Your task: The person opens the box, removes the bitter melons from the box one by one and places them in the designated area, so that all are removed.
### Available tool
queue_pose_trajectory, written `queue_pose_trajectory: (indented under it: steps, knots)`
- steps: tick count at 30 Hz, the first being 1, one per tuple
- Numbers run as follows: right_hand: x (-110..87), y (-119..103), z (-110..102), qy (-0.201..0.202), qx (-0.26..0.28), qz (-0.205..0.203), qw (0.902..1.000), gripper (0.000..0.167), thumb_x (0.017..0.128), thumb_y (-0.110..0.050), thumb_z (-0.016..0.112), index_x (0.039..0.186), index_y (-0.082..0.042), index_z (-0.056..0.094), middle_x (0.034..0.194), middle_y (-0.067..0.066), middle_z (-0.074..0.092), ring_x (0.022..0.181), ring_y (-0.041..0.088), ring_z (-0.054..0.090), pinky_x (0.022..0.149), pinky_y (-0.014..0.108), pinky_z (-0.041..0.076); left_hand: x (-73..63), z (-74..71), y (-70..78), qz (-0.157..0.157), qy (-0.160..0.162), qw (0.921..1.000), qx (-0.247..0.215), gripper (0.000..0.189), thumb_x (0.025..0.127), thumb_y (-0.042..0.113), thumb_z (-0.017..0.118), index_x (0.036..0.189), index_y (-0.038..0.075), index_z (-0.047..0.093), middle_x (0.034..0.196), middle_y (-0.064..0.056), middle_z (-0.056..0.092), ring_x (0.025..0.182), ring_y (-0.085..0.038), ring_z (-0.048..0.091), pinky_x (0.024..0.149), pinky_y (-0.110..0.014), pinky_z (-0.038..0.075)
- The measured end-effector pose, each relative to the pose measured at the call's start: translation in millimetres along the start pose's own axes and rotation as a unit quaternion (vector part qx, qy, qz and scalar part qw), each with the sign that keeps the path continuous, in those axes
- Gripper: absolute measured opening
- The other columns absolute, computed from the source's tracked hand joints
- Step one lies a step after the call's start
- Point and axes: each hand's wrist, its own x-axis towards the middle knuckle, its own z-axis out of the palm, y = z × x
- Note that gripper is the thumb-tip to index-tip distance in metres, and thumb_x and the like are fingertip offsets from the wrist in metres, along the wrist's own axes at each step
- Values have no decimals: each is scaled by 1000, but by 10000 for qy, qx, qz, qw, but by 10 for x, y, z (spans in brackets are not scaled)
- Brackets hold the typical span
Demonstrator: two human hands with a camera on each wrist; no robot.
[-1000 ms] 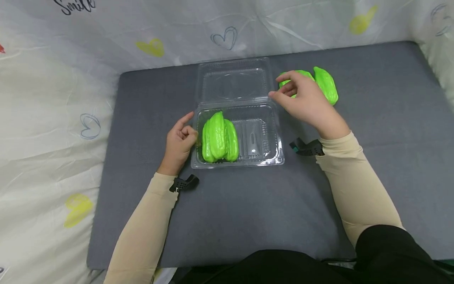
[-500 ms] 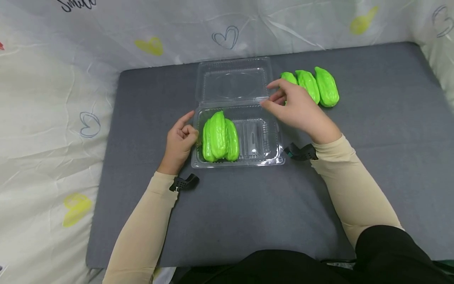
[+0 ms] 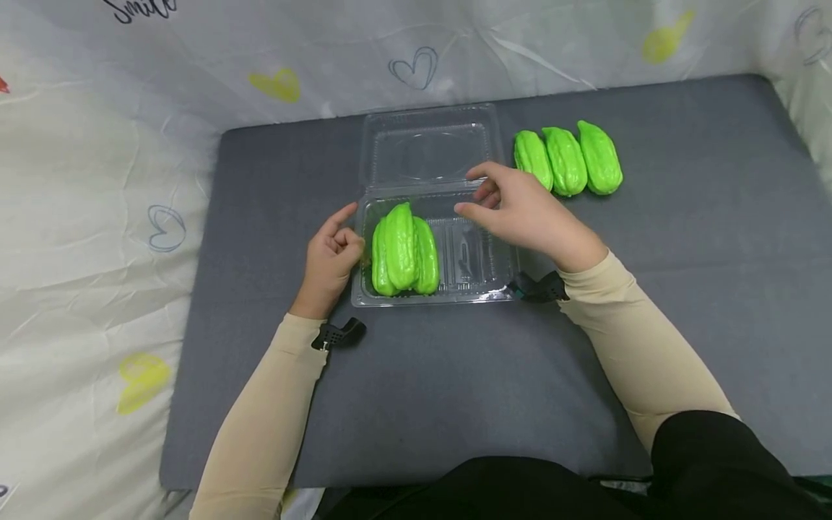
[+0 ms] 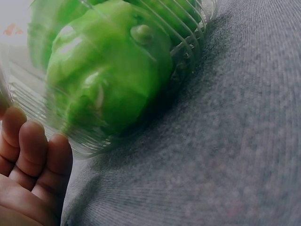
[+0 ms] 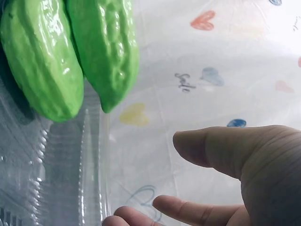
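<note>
Three glossy green bumpy gourds, looking like bitter melons (image 3: 401,249), lie side by side in the left part of a clear plastic clamshell box (image 3: 448,299), the middle one highest. My left hand (image 3: 328,263) rests against the box's left side, index finger stretched along it. In the left wrist view its fingertips (image 4: 59,146) are right at the ribbed wall, beside the end of a bitter melon (image 4: 103,70). Over the box's right half hovers my right hand (image 3: 523,217), thumb and fingers apart with nothing between them. The right wrist view shows the thumb (image 5: 202,148) and fingers spread.
The box's lid (image 3: 429,148) lies folded back toward the far table edge. Three more bitter melons (image 3: 567,162) sit in a row right of the lid, on the grey cloth-covered table (image 3: 416,390). A white sheet (image 3: 520,43) with drawn hearts hangs behind.
My right hand has moved left and nearer, from in front of the three loose bitter melons to over the box, uncovering them. The left hand and the box have stayed put.
</note>
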Motion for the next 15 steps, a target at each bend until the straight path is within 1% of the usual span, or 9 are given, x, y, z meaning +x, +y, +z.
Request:
queue_pose_trajectory:
  steps: [3,8,12,15]
  knots:
    - [15,-28,42,-143,-32,38,9999,61,100,-39,68,150,-8,52,126,14,65,113,28,65,92,47,53,-4,-6,17,4,23,10000,-16,69,91,-8,54,158,1,43,74,4,62,63,-7,54,65,-21,50]
    - [33,-53,117,-350,-158,115,9992,64,100,-42,67,154,-11,48,129,13,64,114,27,65,93,47,54,0,-9,26,-24,6,10000,13,69,91,-7,55,158,2,43,75,4,62,64,-8,54,66,-22,50]
    - [72,-68,197,-463,-311,115,9984,67,100,-42,67,156,-10,47,128,13,65,113,28,66,94,48,53,7,4,16,-37,-41,10000,16,69,91,-7,55,158,2,42,75,4,62,64,-8,53,66,-22,49]
    - [124,-90,269,-557,-343,24,9979,66,101,-41,67,155,-9,48,127,14,67,113,29,67,94,48,54,-6,-3,13,1,30,10000,31,69,91,-7,55,158,3,44,74,4,61,64,-8,52,65,-21,48]
